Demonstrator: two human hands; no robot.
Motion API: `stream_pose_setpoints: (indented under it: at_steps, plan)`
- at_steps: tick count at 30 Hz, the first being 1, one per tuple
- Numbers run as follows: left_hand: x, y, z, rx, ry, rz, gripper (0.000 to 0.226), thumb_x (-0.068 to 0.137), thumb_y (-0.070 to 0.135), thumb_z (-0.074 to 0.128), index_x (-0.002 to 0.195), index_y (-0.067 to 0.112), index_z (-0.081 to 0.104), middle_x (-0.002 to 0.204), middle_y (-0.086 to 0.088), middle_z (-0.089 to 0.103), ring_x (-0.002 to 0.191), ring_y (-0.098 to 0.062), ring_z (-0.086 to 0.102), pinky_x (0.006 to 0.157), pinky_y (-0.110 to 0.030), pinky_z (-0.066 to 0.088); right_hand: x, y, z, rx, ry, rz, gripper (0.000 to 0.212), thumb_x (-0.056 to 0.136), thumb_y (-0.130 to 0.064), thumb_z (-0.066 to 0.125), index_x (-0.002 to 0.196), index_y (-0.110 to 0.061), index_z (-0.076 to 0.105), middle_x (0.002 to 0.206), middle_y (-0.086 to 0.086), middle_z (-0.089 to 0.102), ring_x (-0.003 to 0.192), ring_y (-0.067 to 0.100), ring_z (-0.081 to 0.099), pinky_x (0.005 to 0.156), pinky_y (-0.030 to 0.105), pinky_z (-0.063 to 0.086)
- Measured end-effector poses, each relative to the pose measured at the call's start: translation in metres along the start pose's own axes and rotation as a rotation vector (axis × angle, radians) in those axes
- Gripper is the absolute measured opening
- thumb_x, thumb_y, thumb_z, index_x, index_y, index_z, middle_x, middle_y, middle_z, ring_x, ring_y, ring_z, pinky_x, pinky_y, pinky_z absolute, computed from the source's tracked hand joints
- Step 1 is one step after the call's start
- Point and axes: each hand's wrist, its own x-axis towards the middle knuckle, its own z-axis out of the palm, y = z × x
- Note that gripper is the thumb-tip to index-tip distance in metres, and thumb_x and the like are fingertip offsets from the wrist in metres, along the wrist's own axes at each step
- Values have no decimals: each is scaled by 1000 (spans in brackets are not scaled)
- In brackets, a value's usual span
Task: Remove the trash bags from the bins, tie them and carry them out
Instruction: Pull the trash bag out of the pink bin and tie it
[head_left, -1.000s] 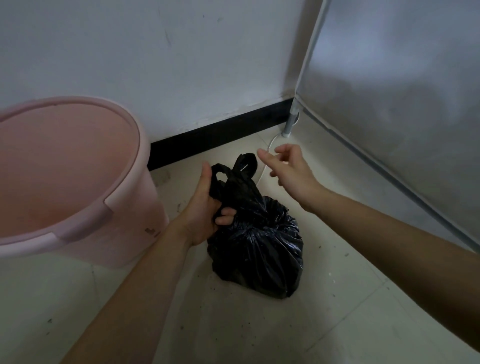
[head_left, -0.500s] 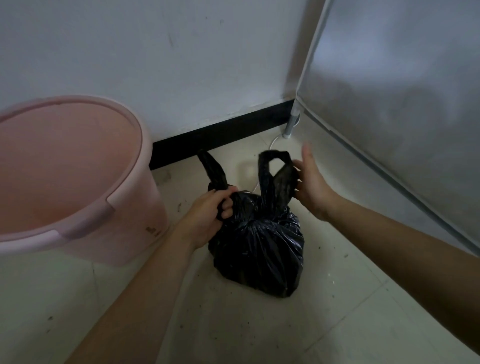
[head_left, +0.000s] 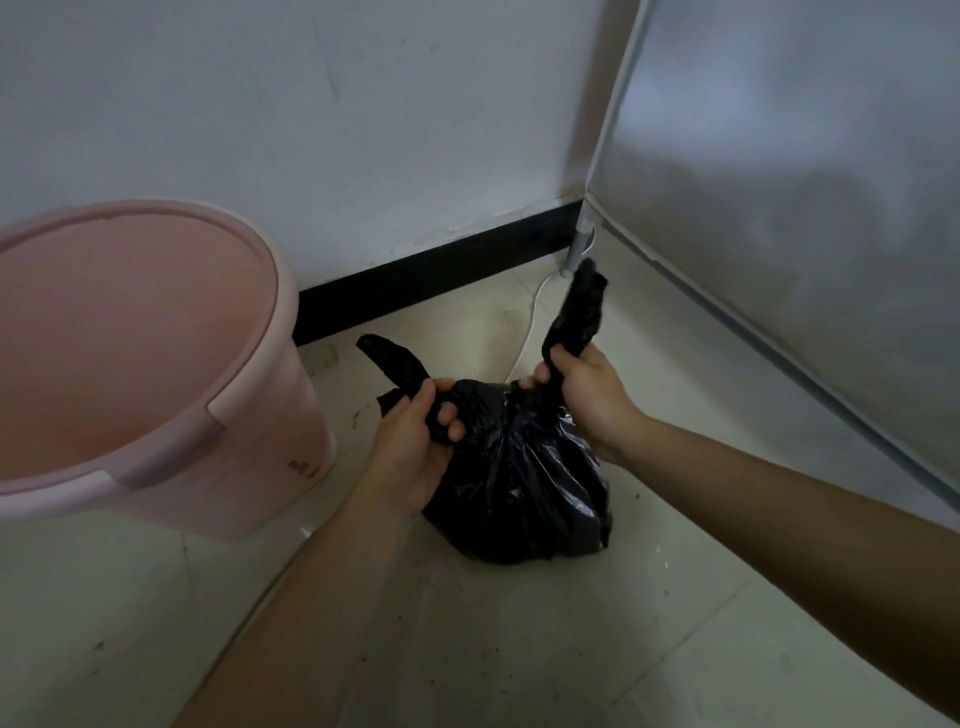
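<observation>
A black trash bag (head_left: 519, 483) sits on the pale tiled floor (head_left: 519, 649) in the corner of a dim room, just to the right of a pink bin (head_left: 291, 415) whose bare pink inside faces the camera. The person's left hand (head_left: 415, 441) has its fingers curled round one twisted flap (head_left: 395, 358) at the bag's gathered neck, the flap's end poking up and to the left. The right hand (head_left: 587, 395) grips the other flap (head_left: 579, 317), which stands upright above the fist. The hands are on opposite sides of the neck. Behind them a black skirting board (head_left: 431, 280) runs along the white wall, and a white cable (head_left: 530, 322) trails across the floor toward a metal leg (head_left: 579, 244) at the edge of a grey panel (head_left: 805, 208).
</observation>
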Motion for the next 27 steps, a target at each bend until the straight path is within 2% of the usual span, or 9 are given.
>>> stream_pose_setpoints:
  at_steps: [2, 5, 8, 10, 12, 16, 19, 23, 27]
  plan:
    - [2, 3, -2, -18, -26, 35, 7, 100, 14, 51, 103, 10, 56, 66, -2, 45, 56, -16, 48, 56, -28, 48, -1, 0, -7, -319, -170, -92, 22, 105, -18, 39, 84, -23, 45, 64, -7, 52, 64, 14, 53, 72, 32, 41]
    - [-1, 5, -2, 50, -195, 70, 18, 90, 11, 65, 107, 13, 61, 64, 0, 49, 60, -15, 51, 64, -28, 49, -6, -4, -16, -691, -377, -155, 21, 102, -19, 43, 91, -33, 54, 87, -14, 59, 80, 1, 53, 77, 26, 39]
    - [-6, 9, 0, 275, -379, 78, 14, 87, 26, 70, 97, 16, 65, 57, 2, 40, 54, -12, 39, 64, -25, 39, -8, -9, -11, -802, -506, -129, 20, 100, -24, 45, 103, -18, 64, 111, 1, 67, 102, 16, 60, 94, 34, 46]
    - [-5, 11, 2, 374, -370, 65, 28, 89, 34, 68, 107, 13, 64, 52, 4, 33, 49, -10, 31, 59, -25, 29, -9, -7, -6, -854, -606, -89, 22, 96, -29, 45, 87, -17, 62, 97, 3, 67, 92, 18, 61, 87, 38, 47]
    - [-4, 11, 5, 352, -269, 114, 26, 91, 37, 60, 104, 16, 68, 50, 7, 30, 46, -8, 26, 54, -24, 23, -9, -5, -3, -843, -646, -53, 24, 95, -35, 46, 79, -20, 57, 84, -3, 62, 81, 12, 57, 80, 34, 43]
    - [3, 5, 4, -2, -79, 150, 26, 101, 36, 51, 85, 17, 60, 47, 6, 28, 44, -8, 29, 54, -23, 36, -9, -2, -6, -864, -570, -223, 47, 89, -65, 52, 116, -28, 62, 105, -4, 69, 96, 10, 64, 86, 29, 51]
    - [6, 4, 3, -219, 7, 120, 32, 103, 37, 47, 81, 16, 55, 47, 5, 24, 41, -8, 27, 49, -23, 42, -9, 4, -13, -906, -495, -328, 33, 97, -48, 55, 103, -17, 66, 96, 5, 66, 88, 17, 63, 81, 34, 50]
    - [3, 4, 5, -179, 10, 71, 29, 103, 36, 48, 82, 17, 53, 44, 7, 25, 36, -5, 24, 40, -18, 32, -6, 19, -27, -910, -416, -410, 30, 100, -40, 54, 94, -15, 69, 91, 2, 62, 84, 11, 60, 78, 25, 47]
    - [1, 8, -4, -36, -117, 5, 19, 95, 4, 55, 82, 18, 49, 55, 7, 30, 43, -5, 28, 45, -19, 34, -6, 28, -33, -843, -252, -380, 28, 101, -40, 52, 78, -29, 62, 63, -12, 58, 61, -2, 55, 60, 12, 37]
